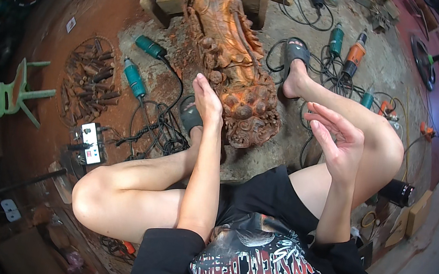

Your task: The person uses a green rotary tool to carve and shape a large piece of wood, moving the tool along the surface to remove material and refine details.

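Note:
A large reddish-brown wood carving (230, 40) with deep relief and round knobs lies between my legs, its far part on a wooden frame (162, 8). My left hand (207, 100) is held up just left of the carving's near end, fingers stretched out and holding nothing. Whether it touches the wood cannot be told. My right hand (338, 136) is raised in front of my right knee, well apart from the carving. Its fingers are extended, the thumb stands off from them, and nothing is in it.
Green power tools (135, 79) with tangled cords lie left of the carving. An orange power tool (355, 56) and another green one (336, 40) lie to the right. At left are a pile of wood pieces (93, 78), a white power strip (90, 143) and a green chair (6, 92).

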